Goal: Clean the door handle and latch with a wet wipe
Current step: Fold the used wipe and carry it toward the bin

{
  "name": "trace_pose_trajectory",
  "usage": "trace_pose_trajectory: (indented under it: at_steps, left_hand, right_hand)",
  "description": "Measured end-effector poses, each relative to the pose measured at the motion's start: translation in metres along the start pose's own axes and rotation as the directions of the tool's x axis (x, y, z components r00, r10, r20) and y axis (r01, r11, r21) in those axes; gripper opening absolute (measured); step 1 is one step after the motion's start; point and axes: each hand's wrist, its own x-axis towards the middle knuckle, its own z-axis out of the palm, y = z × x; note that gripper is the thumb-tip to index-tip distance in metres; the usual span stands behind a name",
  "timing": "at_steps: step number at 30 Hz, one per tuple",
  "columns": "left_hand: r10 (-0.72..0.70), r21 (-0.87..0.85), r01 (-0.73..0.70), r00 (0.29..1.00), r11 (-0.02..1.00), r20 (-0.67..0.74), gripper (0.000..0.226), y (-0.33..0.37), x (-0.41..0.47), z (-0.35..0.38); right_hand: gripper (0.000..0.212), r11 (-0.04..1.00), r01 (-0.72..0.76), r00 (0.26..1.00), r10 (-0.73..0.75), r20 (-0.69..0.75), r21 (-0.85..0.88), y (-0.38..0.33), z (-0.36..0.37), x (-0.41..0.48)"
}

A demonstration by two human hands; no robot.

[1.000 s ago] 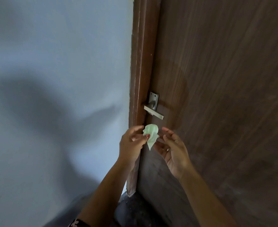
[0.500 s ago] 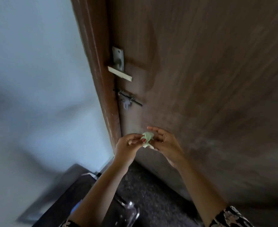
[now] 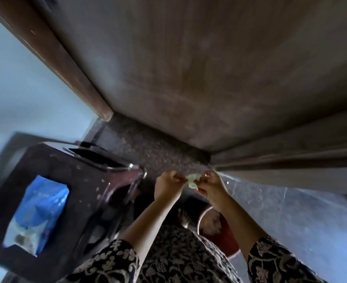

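- while the left hand (image 3: 166,186) and the right hand (image 3: 211,185) meet low in front of the body, each pinches one side of the wipe (image 3: 193,180) between curled fingers and thumb.
- the wipe is a small, pale green, crumpled wad, held in the air between the two sets of fingertips; a fold of it hangs just below the right hand's pinch.
- both grips are narrow and closed on the wipe; the hands are close together, and the blur hides whether they touch.
- beyond the grip and above it rises the door (image 3: 209,68), dark brown wood, its bottom edge meeting the speckled floor (image 3: 158,154) a little past the fingertips.
- up and to the left of the grip runs the frame (image 3: 62,64), and left of that the pale blue wall (image 3: 15,82).
- to the left of the grip, well apart from it, stands a dark table (image 3: 52,176) with a blue pack (image 3: 39,211) lying on its top.
- below the grip, nearer the body, a bare foot (image 3: 184,217) shows on the floor, and just right of it a red bucket (image 3: 227,240), partly hidden by the right forearm.
- both forearms are bare from the wrists down to patterned sleeves (image 3: 111,260) at the bottom edge.
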Motion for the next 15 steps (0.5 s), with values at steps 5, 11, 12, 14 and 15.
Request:
trace_pose_trajectory:
  at_steps: [5, 11, 12, 14, 15]
  left_hand:
    - [-0.029, 0.168, 0.010, 0.994, 0.986, 0.108, 0.014, -0.033, 0.005, 0.070]
    - [-0.063, 0.309, -0.021, 0.964, 0.951, 0.259, 0.008, -0.091, 0.037, 0.141]
    - [-0.062, 0.323, -0.033, 0.959, 0.946, 0.277, 0.008, -0.101, 0.044, 0.151]
    - [-0.054, 0.336, -0.053, 0.952, 0.940, 0.300, 0.008, -0.119, 0.056, 0.167]
    - [-0.050, 0.343, -0.063, 0.949, 0.937, 0.311, 0.008, -0.128, 0.060, 0.173]
  right_hand:
    - [0.027, 0.915, -0.166, 0.930, 0.021, -0.367, -0.368, 0.090, -0.068, 0.027]
    - [0.018, 0.872, -0.311, 0.817, 0.043, -0.575, -0.377, 0.196, -0.111, 0.069]
    - [0.016, 0.888, -0.324, 0.803, 0.075, -0.591, -0.327, 0.218, -0.117, 0.082]
    - [0.020, 0.872, -0.386, 0.781, 0.134, -0.610, -0.302, 0.262, -0.130, 0.111]
    - [0.015, 0.866, -0.409, 0.768, 0.154, -0.622, -0.290, 0.280, -0.134, 0.119]
